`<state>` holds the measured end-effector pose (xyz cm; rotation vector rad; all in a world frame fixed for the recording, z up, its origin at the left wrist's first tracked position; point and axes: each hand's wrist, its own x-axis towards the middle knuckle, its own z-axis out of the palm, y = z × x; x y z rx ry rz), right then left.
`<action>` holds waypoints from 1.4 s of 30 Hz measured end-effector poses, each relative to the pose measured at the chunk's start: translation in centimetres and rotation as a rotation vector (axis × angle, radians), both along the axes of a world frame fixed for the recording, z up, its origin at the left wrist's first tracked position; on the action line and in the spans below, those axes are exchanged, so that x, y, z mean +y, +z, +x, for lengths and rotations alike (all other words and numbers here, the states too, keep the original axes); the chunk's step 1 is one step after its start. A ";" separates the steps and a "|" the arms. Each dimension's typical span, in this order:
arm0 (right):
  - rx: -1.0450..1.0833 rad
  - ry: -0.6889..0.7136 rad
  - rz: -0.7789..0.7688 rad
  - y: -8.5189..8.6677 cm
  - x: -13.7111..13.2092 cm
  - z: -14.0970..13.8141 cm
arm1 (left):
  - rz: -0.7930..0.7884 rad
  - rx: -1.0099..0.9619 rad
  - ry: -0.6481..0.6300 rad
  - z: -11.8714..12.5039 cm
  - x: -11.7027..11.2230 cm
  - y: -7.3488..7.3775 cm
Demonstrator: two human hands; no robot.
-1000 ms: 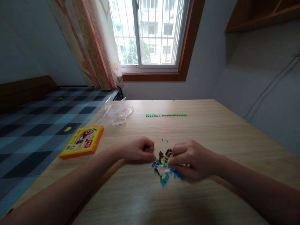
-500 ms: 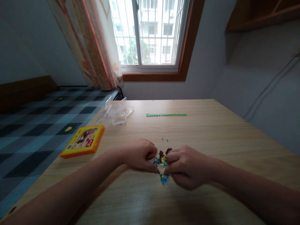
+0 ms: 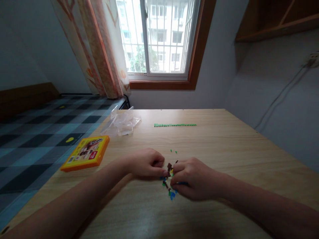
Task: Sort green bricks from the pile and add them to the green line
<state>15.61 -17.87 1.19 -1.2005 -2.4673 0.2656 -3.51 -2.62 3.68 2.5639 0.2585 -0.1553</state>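
Observation:
A small loose pile of tiny building blocks (image 3: 172, 196), in blue, green, brown and yellow, lies on the table between my hands. My left hand (image 3: 147, 163) is at the pile's left edge, fingers curled in and the thumb reaching among the pieces. From the right, my right hand (image 3: 193, 178) covers part of the pile with bent, closed fingers. Its fingertips are down among the blocks, and what they grip, if anything, is hidden. Brown blocks (image 3: 169, 165) show between the two hands. Just beyond lie two small green blocks (image 3: 173, 151), apart from the pile.
Farther back, a long row of green blocks (image 3: 175, 125) runs across the wooden table (image 3: 224, 142). At the left stand a yellow-orange box (image 3: 86, 153) and clear plastic packaging (image 3: 124, 122). A bed with a checked cover (image 3: 37, 139) adjoins the left side.
My right hand has shifted slightly left over the pile, covering more of the yellow and brown blocks. My left thumb has moved up a little among the pieces. The view has tilted slightly.

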 end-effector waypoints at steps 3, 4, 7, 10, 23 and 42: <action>0.017 -0.072 -0.033 -0.1 0.1 -0.4 | 0.001 -0.027 0.027 0.0 0.1 -0.4; 0.025 -0.095 -0.042 -0.1 0.1 -0.5 | 0.003 -0.030 0.035 0.0 0.2 -0.5; 0.051 -0.142 -0.066 0.1 0.1 -0.8 | 0.015 -0.033 0.061 0.0 0.4 -0.7; 0.067 -0.155 -0.073 0.2 0.0 -1.0 | 0.007 -0.048 0.080 0.0 0.5 -0.9; 0.015 -0.119 -0.003 -0.6 0.2 -1.1 | 0.000 -0.106 0.123 0.1 0.7 -1.1; -0.018 -0.795 0.158 -3.0 6.5 18.1 | -0.229 -0.167 0.253 -0.3 1.6 -1.4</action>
